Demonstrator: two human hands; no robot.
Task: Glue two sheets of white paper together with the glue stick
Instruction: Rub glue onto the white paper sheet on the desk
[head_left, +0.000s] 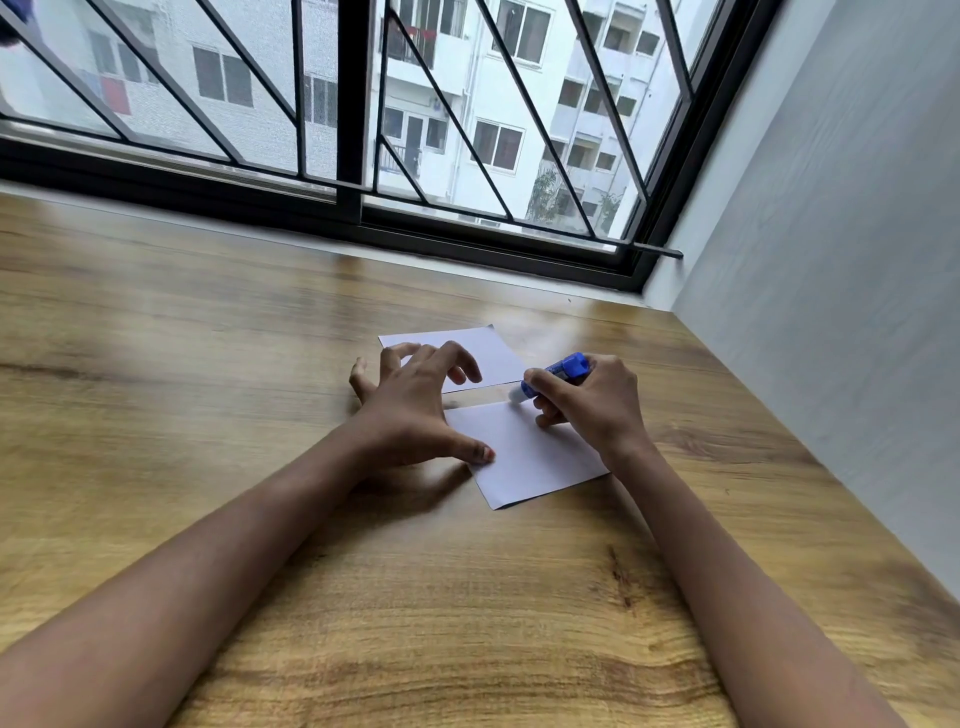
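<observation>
Here, two white sheets lie on a wooden desk (260, 364) under a barred window (353, 104). The near sheet (530, 457) sits tilted, closest to the person; the far sheet (493, 353) lies just beyond it, with a narrow strip of bare wood between them, so they are apart.

The right hand (587, 400) has its fingers (540, 384) wrapped round a blue glue stick (561, 371), uncapped, its pale tip pointing down-left at the far edge of the near sheet; whether the tip touches the paper cannot be told. The stick carries a lighter label, but motion blur and its small size make any writing or brand unreadable.

The left hand (415, 410) is spread and grips nothing: the thumb presses the near sheet's left edge, while the fingertips arch over the left part of the far sheet, hiding it. The right wrist covers the near sheet's right corner. No cap can be made out.
</observation>
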